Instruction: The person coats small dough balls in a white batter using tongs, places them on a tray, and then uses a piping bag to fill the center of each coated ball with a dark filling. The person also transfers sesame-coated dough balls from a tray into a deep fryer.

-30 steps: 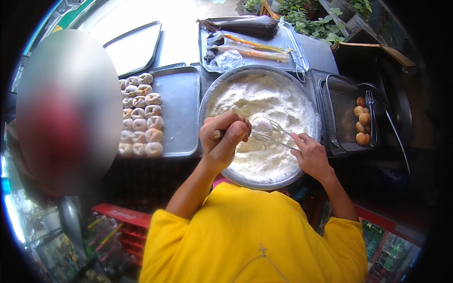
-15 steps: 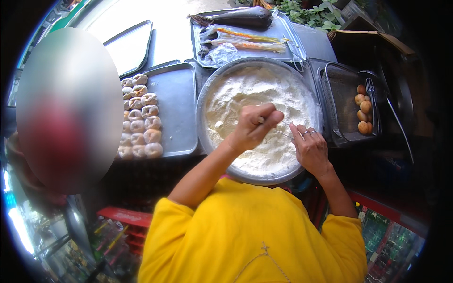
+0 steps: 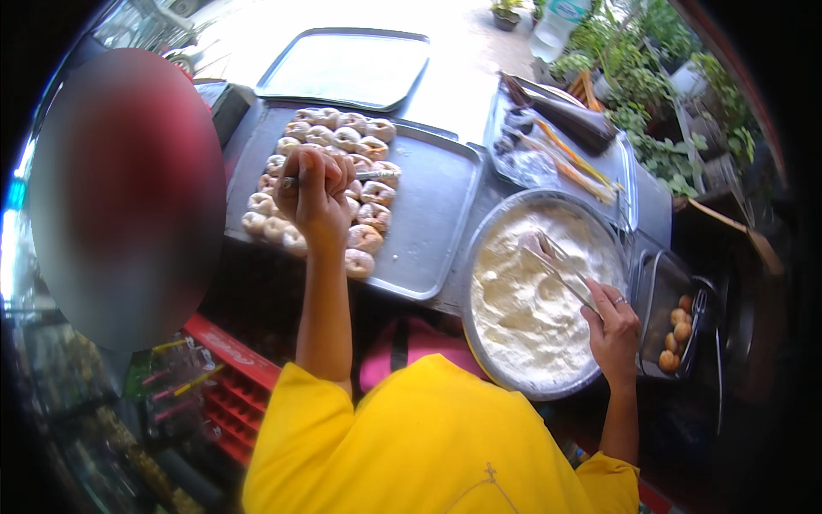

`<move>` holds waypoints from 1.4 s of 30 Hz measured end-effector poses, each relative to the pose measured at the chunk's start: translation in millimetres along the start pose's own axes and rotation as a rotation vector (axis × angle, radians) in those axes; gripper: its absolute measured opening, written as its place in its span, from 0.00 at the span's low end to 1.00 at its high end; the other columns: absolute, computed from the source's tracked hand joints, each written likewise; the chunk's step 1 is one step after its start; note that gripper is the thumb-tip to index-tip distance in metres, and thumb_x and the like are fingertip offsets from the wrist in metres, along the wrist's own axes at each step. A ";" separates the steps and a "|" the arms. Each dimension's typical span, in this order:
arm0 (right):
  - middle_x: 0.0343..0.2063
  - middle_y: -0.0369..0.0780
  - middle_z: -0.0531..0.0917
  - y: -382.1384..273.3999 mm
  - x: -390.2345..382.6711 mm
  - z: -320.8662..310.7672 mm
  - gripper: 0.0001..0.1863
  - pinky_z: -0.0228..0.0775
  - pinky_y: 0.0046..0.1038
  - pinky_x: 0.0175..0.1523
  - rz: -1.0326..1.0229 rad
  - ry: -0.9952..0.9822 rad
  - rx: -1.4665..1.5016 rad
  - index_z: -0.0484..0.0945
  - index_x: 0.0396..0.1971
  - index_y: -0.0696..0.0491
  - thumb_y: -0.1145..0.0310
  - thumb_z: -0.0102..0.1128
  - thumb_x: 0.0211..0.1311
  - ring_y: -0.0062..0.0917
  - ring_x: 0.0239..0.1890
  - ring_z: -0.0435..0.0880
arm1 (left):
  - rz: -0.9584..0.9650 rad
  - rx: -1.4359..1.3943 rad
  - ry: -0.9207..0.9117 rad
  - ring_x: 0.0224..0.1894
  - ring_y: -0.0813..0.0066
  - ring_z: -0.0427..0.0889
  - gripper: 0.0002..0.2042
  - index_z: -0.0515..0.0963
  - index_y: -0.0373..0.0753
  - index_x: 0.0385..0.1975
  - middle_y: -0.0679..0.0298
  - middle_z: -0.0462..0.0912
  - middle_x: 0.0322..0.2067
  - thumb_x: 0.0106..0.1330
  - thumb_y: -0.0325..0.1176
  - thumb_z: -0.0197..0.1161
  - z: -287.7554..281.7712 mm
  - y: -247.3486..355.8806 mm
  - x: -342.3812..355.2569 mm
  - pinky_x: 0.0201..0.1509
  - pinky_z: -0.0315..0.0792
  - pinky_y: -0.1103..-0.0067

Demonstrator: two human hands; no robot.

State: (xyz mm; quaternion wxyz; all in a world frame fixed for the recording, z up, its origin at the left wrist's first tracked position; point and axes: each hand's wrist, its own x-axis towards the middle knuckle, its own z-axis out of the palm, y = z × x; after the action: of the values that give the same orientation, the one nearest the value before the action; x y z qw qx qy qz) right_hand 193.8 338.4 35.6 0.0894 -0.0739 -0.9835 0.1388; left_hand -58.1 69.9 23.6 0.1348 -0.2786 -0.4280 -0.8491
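My left hand (image 3: 317, 188) is closed round a slim metal utensil (image 3: 377, 175), raised over rows of pale, floured dough pieces (image 3: 374, 215) on a metal tray (image 3: 441, 206). Those behind the hand are partly hidden. My right hand (image 3: 611, 330) grips metal tongs (image 3: 565, 281) over a wide metal bowl (image 3: 473, 330) of white flour (image 3: 531, 343). Between the tongs' tips is a floured dough piece (image 3: 534, 242), resting in or just above the flour.
An upper tray (image 3: 342, 68) lies at the back, a tray with long dark and orange items (image 3: 574, 124) behind the bowl. Browned balls (image 3: 672, 360) sit in a pan at right. Plants (image 3: 651, 111), a red crate (image 3: 227, 385) and a pink item (image 3: 385, 351) surround the counter.
The view has swung left. My left hand has moved up and left from above the bowl to over the dough tray. My right hand remains at the bowl with the tongs.
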 end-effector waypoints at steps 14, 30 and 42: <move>0.39 0.40 0.79 -73.6 228.0 125.6 0.15 0.70 0.30 0.43 -0.334 -0.219 -0.276 0.75 0.43 0.51 0.73 0.49 0.53 0.30 0.40 0.79 | -0.102 0.222 0.032 0.16 0.86 0.62 0.16 0.68 0.36 0.17 0.70 0.67 0.13 0.65 0.38 0.53 -47.5 -34.7 -15.6 0.20 0.55 0.86; 0.38 0.45 0.75 -24.7 97.0 48.4 0.23 0.70 0.32 0.42 -0.125 0.010 -0.150 0.70 0.46 0.58 0.67 0.59 0.49 0.35 0.38 0.77 | 0.068 0.211 0.163 0.14 0.84 0.51 0.17 0.59 0.41 0.13 0.71 0.54 0.11 0.65 0.34 0.50 -44.1 -31.4 -12.7 0.18 0.47 0.83; 0.44 0.45 0.71 35.7 -155.9 7.2 0.23 0.70 0.34 0.42 0.543 0.148 -0.151 0.70 0.48 0.57 0.67 0.59 0.50 0.38 0.38 0.78 | 0.064 -0.056 0.121 0.14 0.82 0.46 0.17 0.54 0.43 0.14 0.71 0.46 0.13 0.66 0.37 0.44 73.4 24.9 -46.7 0.18 0.45 0.84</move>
State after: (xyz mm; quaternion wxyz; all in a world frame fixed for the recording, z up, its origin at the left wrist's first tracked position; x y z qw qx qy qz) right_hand 348.4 343.9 -5.7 0.1149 -0.3508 -0.9261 0.0785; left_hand 17.6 113.4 47.5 0.1797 -0.2440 -0.3862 -0.8712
